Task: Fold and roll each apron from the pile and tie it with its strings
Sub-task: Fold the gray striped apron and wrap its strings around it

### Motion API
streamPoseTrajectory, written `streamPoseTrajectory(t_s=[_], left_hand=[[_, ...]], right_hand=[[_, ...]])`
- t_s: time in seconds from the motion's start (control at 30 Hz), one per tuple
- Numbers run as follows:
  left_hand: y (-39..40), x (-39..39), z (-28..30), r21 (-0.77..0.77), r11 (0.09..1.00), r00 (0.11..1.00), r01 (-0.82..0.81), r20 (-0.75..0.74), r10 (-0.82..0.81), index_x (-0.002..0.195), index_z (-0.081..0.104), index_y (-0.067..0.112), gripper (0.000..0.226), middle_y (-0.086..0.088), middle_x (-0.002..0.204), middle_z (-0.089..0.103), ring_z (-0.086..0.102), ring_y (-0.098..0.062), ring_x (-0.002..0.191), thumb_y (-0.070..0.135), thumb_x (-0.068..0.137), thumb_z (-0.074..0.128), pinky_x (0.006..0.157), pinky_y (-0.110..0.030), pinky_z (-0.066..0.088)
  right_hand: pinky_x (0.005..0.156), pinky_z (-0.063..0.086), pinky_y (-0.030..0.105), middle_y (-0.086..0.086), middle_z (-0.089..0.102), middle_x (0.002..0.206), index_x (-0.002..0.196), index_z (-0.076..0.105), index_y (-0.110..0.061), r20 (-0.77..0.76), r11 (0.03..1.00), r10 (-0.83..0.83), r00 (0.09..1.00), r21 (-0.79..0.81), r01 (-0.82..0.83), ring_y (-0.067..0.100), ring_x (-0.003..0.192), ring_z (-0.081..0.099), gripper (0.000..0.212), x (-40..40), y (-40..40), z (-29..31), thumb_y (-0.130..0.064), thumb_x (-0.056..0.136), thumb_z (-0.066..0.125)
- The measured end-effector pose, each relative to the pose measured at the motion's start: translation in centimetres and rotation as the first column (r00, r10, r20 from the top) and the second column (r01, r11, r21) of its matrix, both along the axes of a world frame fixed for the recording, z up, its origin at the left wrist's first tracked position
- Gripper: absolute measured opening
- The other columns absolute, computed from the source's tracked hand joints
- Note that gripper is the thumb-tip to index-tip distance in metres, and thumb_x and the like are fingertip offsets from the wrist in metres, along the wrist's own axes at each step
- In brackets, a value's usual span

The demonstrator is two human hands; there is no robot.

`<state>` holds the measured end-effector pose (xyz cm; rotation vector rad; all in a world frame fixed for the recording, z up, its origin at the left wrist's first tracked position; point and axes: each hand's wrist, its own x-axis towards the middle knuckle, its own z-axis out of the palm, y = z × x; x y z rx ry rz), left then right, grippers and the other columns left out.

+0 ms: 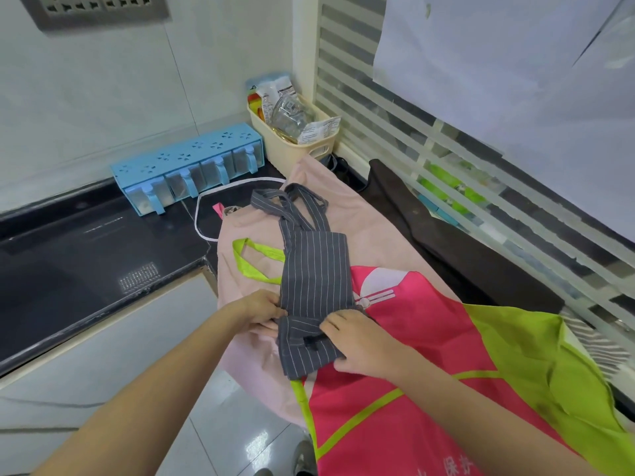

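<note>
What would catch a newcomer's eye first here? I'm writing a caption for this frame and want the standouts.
The grey striped apron lies folded into a narrow strip mid-frame, its near end held by the left hand and right hand. Under it spreads a bright pink and lime apron over a pale pink one. Behind, against the wall, sits a blue spice rack beside a cream basket.

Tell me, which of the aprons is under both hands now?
The grey striped apron, folded narrow on top; left hand and right hand hold its near end, the pink aprons lie beneath.
</note>
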<state>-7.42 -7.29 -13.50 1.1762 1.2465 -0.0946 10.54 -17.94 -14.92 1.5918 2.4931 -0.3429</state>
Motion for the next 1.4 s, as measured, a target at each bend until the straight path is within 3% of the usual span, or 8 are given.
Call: streamPoseTrajectory(t_s=[0.23,0.43,0.6,0.73,1.0,1.1,1.2,1.4], left_hand=[[1.2,-0.7,0.1,0.616,0.788,1.0,0.0,0.016,-0.013,0.092,0.056,0.014,0.026,-0.001,0.09,0.062,0.061,-0.009,0.08,0.04,0.088,0.058,0.076,-0.023,0.047],[1.7,-0.8,0.2,0.505,0.749,0.892,0.428,-0.107,-0.438,0.121,0.05,0.02,0.055,0.007,0.113,0.059,0.057,-0.012,0.103,0.037,0.076,0.076,0.089,-0.021,0.044],[2.5,0.1,-0.9,0.56,0.823,0.987,0.099,0.048,-0.152,0.115,0.055,0.005,0.037,-0.007,0.111,0.064,0.06,-0.02,0.101,0.018,0.084,0.069,0.082,-0.022,0.044],[2.8,0.8,-1.2,0.582,0.779,0.972,0.232,-0.12,-0.2,0.12,0.049,0.004,0.039,-0.013,0.109,0.063,0.06,-0.029,0.102,0.026,0.09,0.061,0.074,-0.027,0.041],[0.8,1.4,-0.6,0.713,-0.167,0.645,0.68,-0.691,-0.326,0.122,0.058,0.014,0.069,-0.011,0.124,0.059,0.06,-0.03,0.109,0.063,0.076,0.042,0.087,-0.039,0.051],[0.3,2.0,-1.5,0.44,-0.059,0.385,0.896,-0.837,-0.39,0.151,0.002,0.011,0.091,-0.018,0.157,0.001,0.009,-0.035,0.144,0.06,0.087,0.046,0.117,-0.044,0.011],[0.6,1.9,-1.4,0.351,0.112,0.368,0.93,-0.87,-0.329,0.148,-0.017,0.009,0.103,-0.018,0.156,-0.012,-0.001,-0.035,0.145,0.062,0.086,0.047,0.118,-0.045,0.006],[1.2,0.4,-1.1,0.353,0.099,0.365,0.93,-0.868,-0.336,0.149,-0.012,0.01,0.109,-0.009,0.158,-0.009,0.0,-0.027,0.146,0.065,0.08,0.052,0.117,-0.043,0.004]], right_hand=[[0.067,0.045,0.03,0.007,0.06,0.086,0.092,0.062,-0.004,-0.159,0.802,-0.428,0.89,-0.52,0.293,0.022,0.08,0.057,0.027,0.5,6.7,3.0,-0.03,0.084,0.059],[0.084,0.051,0.034,0.002,0.065,0.104,0.109,0.064,-0.014,-0.161,0.712,-0.541,0.826,-0.611,0.347,0.019,0.095,0.062,0.033,1.6,7.9,3.3,-0.032,0.081,0.062],[0.083,0.051,0.035,0.006,0.058,0.117,0.125,0.049,-0.012,-0.178,0.92,-0.385,0.906,-0.001,0.391,0.021,0.101,0.057,0.045,2.5,5.6,3.2,-0.03,0.086,0.064],[0.092,0.049,0.045,0.011,0.062,0.118,0.113,0.064,-0.007,0.029,0.906,-0.212,0.977,0.38,0.185,0.03,0.107,0.06,0.059,1.1,2.6,0.6,-0.028,0.059,0.08],[0.102,0.038,0.054,0.017,0.051,0.137,0.132,0.051,0.0,0.258,0.968,-0.249,0.933,0.108,0.229,0.037,0.125,0.048,0.113,0.7,3.4,-0.8,-0.057,0.042,0.086],[0.116,0.01,0.048,0.017,0.011,0.157,0.149,0.01,0.0,0.223,0.98,-0.201,0.954,0.052,0.194,0.032,0.144,0.014,0.111,1.0,4.3,-0.2,-0.049,0.072,0.073],[0.117,0.001,0.041,0.017,-0.003,0.157,0.149,-0.005,0.0,0.234,0.974,-0.226,0.946,0.035,0.224,0.028,0.146,0.003,0.111,1.6,4.3,0.3,-0.047,0.079,0.067],[0.099,0.044,0.044,0.024,0.052,0.133,0.139,0.037,0.003,0.21,0.938,-0.329,0.921,0.185,0.293,0.036,0.12,0.054,0.132,2.0,3.4,-2.7,-0.046,0.03,0.094]])
